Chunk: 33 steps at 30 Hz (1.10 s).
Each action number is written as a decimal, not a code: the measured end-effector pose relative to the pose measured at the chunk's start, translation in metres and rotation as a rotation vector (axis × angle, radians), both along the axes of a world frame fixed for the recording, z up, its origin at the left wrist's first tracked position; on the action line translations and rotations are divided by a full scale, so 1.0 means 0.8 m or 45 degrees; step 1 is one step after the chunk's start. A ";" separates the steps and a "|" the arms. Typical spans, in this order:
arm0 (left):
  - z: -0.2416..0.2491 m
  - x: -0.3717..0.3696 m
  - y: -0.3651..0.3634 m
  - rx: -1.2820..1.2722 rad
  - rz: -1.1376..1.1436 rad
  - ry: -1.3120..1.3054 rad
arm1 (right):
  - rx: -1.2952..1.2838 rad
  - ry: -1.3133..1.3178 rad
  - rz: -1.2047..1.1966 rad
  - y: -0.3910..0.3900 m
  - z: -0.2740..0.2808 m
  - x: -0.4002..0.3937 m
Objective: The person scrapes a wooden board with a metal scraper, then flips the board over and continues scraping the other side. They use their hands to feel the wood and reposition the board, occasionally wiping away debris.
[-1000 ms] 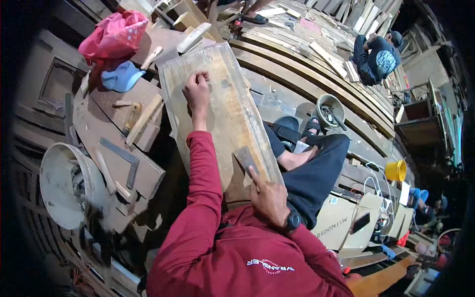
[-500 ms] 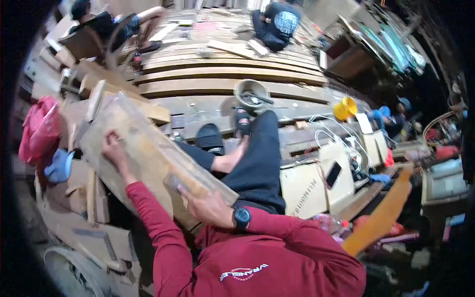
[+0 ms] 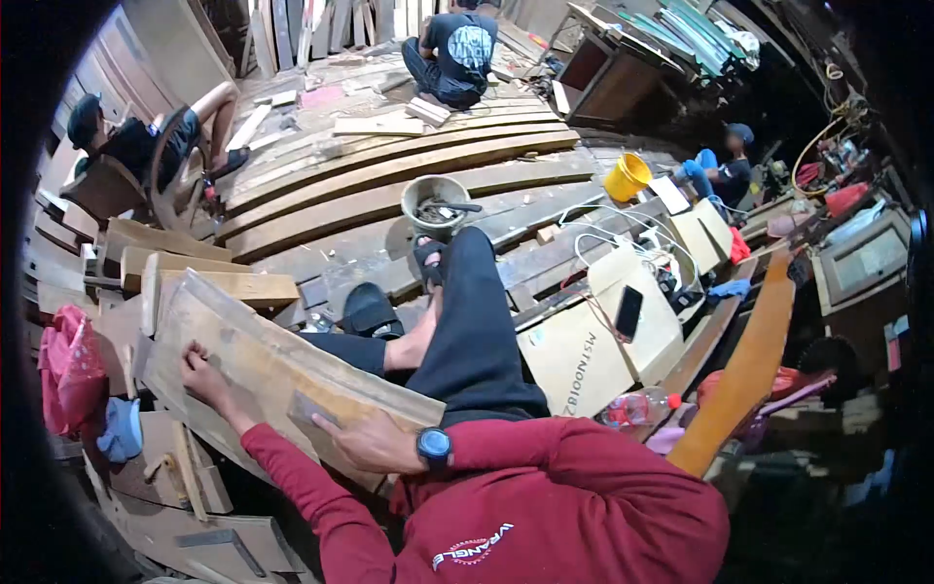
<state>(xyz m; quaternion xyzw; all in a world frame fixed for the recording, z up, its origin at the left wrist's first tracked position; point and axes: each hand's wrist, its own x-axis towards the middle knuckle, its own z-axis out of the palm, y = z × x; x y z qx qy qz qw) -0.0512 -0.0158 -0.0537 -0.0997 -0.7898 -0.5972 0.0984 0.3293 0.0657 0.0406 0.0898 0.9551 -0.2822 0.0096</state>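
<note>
A long wooden board [image 3: 238, 341] with a raised lip along its far edge lies slanted across my lap. My right hand [image 3: 375, 440], with a watch on the wrist, is on its near end. Its fingers press a grey rectangular piece of sandpaper [image 3: 309, 413] against the wood, the index finger stretched along it. Farther up the board, my left hand [image 3: 206, 378] is at the surface with its fingers curled together. Whatever may be inside those fingers is hidden.
A bucket of tools [image 3: 435, 206] stands beyond my feet. Cardboard [image 3: 574, 360] with a phone [image 3: 628, 313], a bottle [image 3: 637, 409] and an orange-brown plank [image 3: 730, 380] lie to the right. A pink bag [image 3: 70, 370] hangs left. Several people [image 3: 457, 54] sit farther off.
The camera view has tilted up and shifted, so the room sits lower and farther left in it. The sandpaper has slid slightly up the board with my right hand; my left hand stays at the board.
</note>
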 end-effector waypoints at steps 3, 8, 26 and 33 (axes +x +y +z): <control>0.019 0.017 0.005 -0.023 0.064 0.007 | -0.085 -0.004 0.022 -0.005 -0.013 0.043; -0.001 -0.002 0.001 -0.021 0.021 -0.015 | -0.050 0.197 -0.049 0.009 -0.023 -0.020; 0.145 0.063 -0.066 1.189 0.271 0.031 | -0.316 0.504 -0.364 0.081 0.040 0.038; 0.217 0.105 -0.110 1.406 0.174 0.172 | -0.415 0.341 -0.431 0.094 0.051 0.044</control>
